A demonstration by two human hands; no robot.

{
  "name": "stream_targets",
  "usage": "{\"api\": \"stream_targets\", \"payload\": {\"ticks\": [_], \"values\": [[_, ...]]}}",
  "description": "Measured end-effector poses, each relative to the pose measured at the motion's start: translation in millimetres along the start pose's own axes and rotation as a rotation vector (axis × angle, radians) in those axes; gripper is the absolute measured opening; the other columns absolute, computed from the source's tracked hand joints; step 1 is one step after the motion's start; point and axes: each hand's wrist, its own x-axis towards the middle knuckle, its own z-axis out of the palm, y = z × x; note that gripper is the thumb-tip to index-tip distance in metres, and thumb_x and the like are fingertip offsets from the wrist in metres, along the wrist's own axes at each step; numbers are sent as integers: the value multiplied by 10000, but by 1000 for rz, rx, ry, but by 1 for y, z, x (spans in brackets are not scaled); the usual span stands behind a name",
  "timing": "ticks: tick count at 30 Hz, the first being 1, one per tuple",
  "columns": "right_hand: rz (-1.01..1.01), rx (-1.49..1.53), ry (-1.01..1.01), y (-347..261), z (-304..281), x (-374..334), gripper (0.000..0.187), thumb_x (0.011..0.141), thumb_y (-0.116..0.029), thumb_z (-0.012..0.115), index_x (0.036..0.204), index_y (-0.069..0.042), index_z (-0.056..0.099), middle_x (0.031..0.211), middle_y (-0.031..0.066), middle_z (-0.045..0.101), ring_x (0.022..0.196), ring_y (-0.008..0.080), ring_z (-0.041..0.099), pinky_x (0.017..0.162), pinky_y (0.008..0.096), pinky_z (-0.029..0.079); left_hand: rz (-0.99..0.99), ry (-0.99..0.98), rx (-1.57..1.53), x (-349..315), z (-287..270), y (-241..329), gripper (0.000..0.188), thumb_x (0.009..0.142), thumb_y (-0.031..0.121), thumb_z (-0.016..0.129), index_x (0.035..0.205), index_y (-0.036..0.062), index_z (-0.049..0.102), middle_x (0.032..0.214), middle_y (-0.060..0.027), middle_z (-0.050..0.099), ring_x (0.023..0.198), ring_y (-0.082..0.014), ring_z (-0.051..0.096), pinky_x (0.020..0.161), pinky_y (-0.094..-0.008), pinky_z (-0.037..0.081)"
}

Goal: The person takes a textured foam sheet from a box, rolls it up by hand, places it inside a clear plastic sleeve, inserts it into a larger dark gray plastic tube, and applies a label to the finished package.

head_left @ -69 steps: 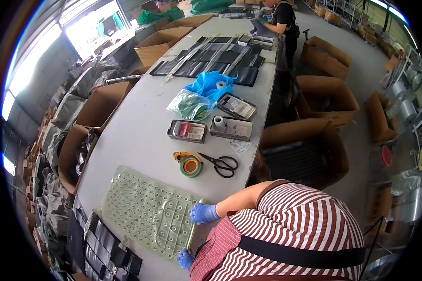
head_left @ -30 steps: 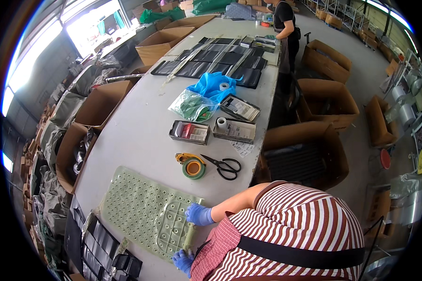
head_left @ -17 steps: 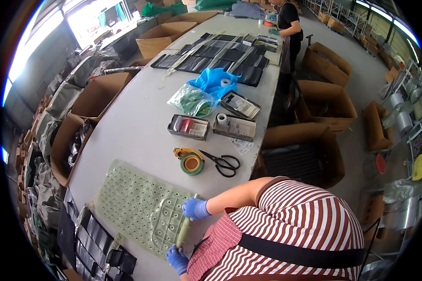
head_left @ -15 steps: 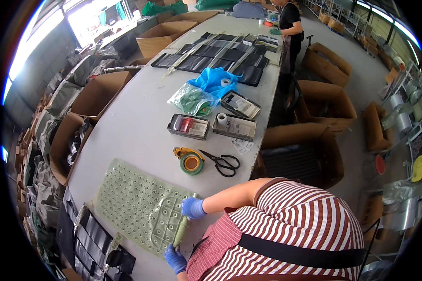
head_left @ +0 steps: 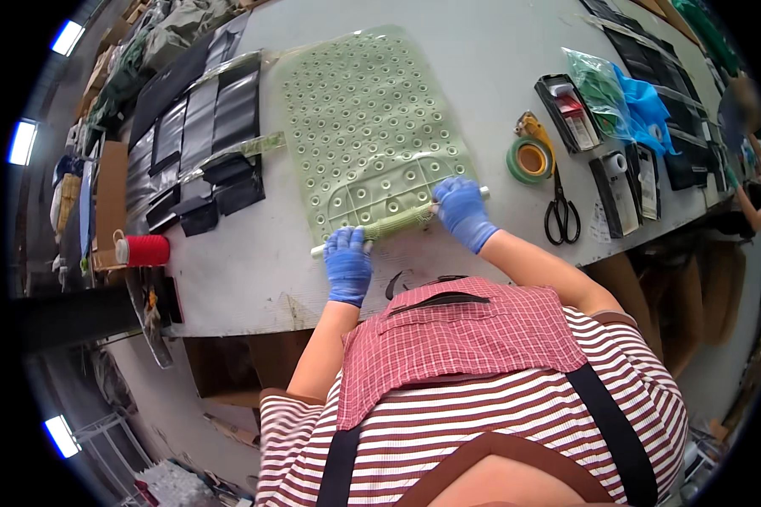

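Observation:
A translucent pale green bath mat (head_left: 368, 101) dotted with round suction cups lies on the table in front of me. Its near edge is wrapped into a short roll (head_left: 397, 221) around a thin white rod (head_left: 485, 193), whose ends stick out on both sides. My left hand (head_left: 347, 264), in a blue glove, is closed over the roll's left end. Also gloved in blue, my right hand (head_left: 463, 211) grips the right end near the mat's corner. The undersides of the fingers are hidden.
Right of the mat lie rolls of tape (head_left: 529, 160) and black-handled scissors (head_left: 561, 215). Beyond them are small open boxes (head_left: 615, 194) and a blue plastic bag (head_left: 643, 106). Black folded sheets (head_left: 199, 127) and a red thread spool (head_left: 144, 250) are on the left. Cardboard boxes (head_left: 249, 363) stand beneath the table edge.
The head view has turned, so the mat now lies straight ahead and the scissors and boxes appear on the right. Both hands remain at the mat's rolled edge.

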Motion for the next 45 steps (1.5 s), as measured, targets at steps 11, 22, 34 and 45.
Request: {"api": "stream_targets", "payload": {"ticks": [11, 22, 34, 45], "values": [[-174, -77, 66, 4, 25, 19, 647, 985, -505, 413, 1481, -90, 395, 1550, 121, 364, 1474, 303, 241, 1195, 518, 85, 28, -60, 11, 40, 17, -7, 398, 887, 245, 632, 1256, 98, 606, 1236, -96, 608, 1218, -293, 516, 1115, -485, 298], [-276, -137, 64, -15, 6, 75, 634, 956, -434, 517, 1481, -105, 382, 1552, 110, 355, 1468, 292, 258, 1180, 542, 151, -115, -282, 232, 153, 27, -24, 551, 951, 456, 504, 1420, 166, 494, 1509, -112, 425, 1437, -300, 314, 1170, -552, 163], [-311, -168, -136, -18, -33, 135, 583, 782, -291, 739, 1314, -152, 544, 1245, 96, 586, 1208, 275, 538, 1007, 482, 379, 84, -204, 98, 163, 10, -20, 670, 706, 380, 812, 1251, 92, 549, 1050, -114, 648, 997, -313, 601, 865, -475, 455], [-210, -69, -429, -17, -18, 29, 589, 789, -307, 712, 1331, -153, 539, 1251, 120, 574, 1233, 295, 513, 1034, 470, 376, 78, -226, 75, 41, 3, 50, 723, 816, 510, 678, 1389, 121, 470, 1400, -106, 479, 1354, -292, 397, 1130, -575, 221]]}}
